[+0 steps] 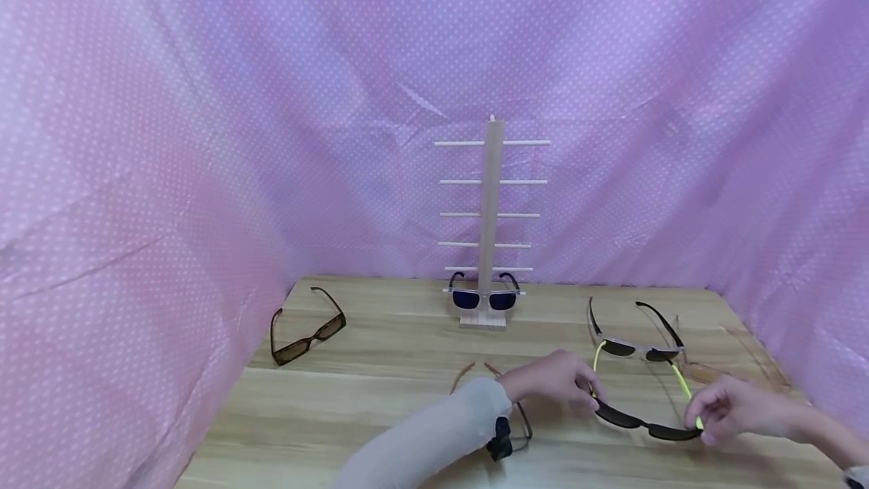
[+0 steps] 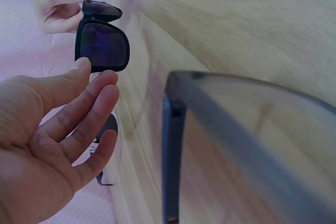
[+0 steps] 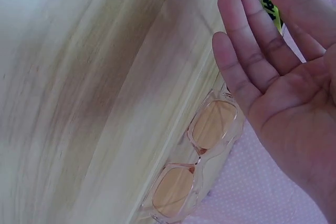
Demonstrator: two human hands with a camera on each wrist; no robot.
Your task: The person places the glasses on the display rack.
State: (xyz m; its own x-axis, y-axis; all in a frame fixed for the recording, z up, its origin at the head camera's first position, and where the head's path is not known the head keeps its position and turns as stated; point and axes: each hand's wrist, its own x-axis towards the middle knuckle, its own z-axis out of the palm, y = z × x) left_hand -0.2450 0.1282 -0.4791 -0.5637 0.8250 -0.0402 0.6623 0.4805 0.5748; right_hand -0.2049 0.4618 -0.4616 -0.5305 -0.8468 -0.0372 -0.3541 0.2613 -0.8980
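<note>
Black sunglasses with neon yellow temples are held between both hands at the table's right front, lenses toward the front edge. My left hand pinches their left corner. In the left wrist view, that hand's thumb and fingertips meet at the dark lens, other fingers loosely bent. The right hand grips the opposite corner by the yellow temple, which the right wrist view shows partly hidden behind the fingers. Just behind lie sunglasses with silver-topped frames, close to the yellow temples.
A wooden rack with several rods stands at the back; blue-lensed sunglasses hang low on it. Tortoiseshell sunglasses lie at left. Clear orange-lensed glasses lie far right. Glasses with a thin frame sit partly under the left forearm.
</note>
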